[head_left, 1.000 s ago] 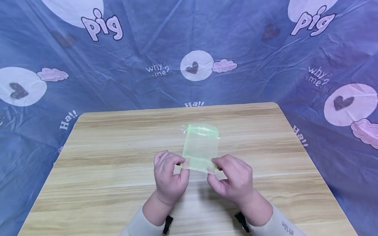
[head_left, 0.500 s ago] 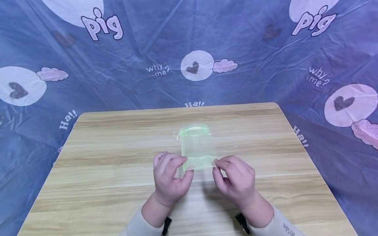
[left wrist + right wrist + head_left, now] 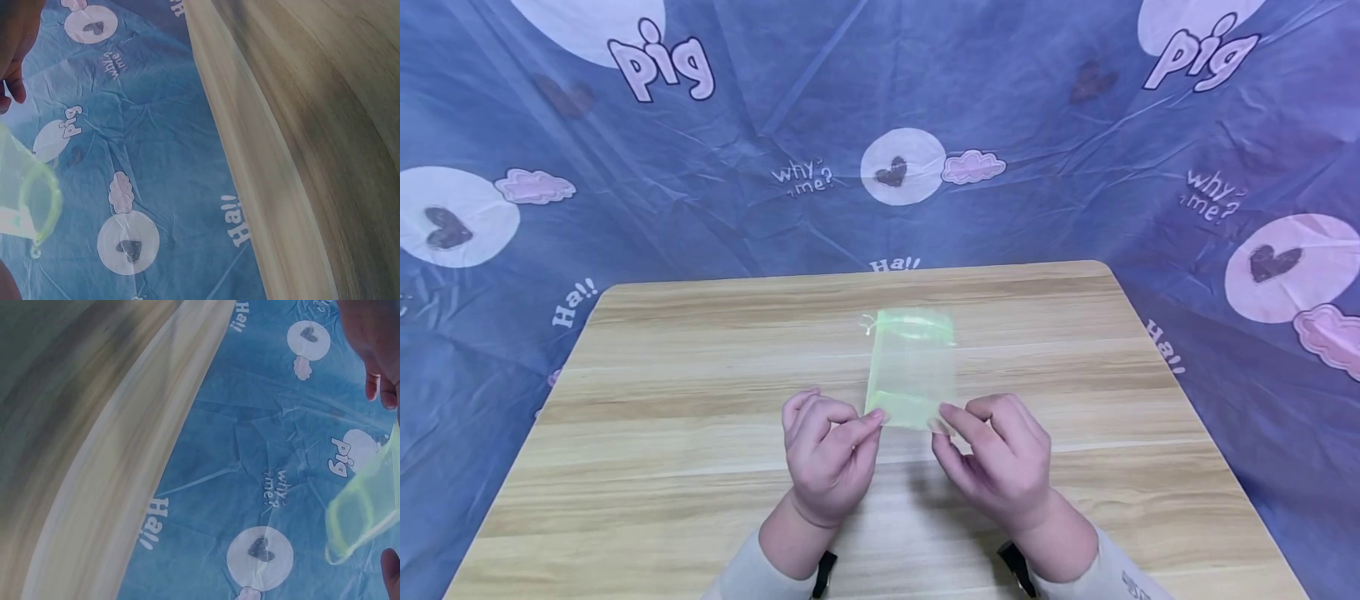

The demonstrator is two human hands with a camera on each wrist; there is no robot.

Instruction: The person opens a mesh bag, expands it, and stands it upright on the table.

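A sheer pale-green drawstring bag (image 3: 913,367) is stretched between my two hands in the head view. Its gathered band and drawstring lie at the far end, with a small loop of cord sticking out on the left. My left hand (image 3: 831,454) pinches the near left corner between thumb and index finger. At the near right corner, the thumb and index finger of my right hand (image 3: 1000,458) grip the fabric. The bag also shows at the left edge of the left wrist view and, as a see-through green pouch (image 3: 359,515), at the right of the right wrist view.
Beneath the hands is a light wood-grain table (image 3: 662,400) with rounded far corners. A blue printed cloth (image 3: 745,108) with hearts, clouds and lettering surrounds its back and sides. Dark straps show at both sleeve cuffs.
The bag's far end swung left, then back right. My left thumb and index finger, spread apart half a second ago, have come together on the corner. The right hand has shifted only slightly.
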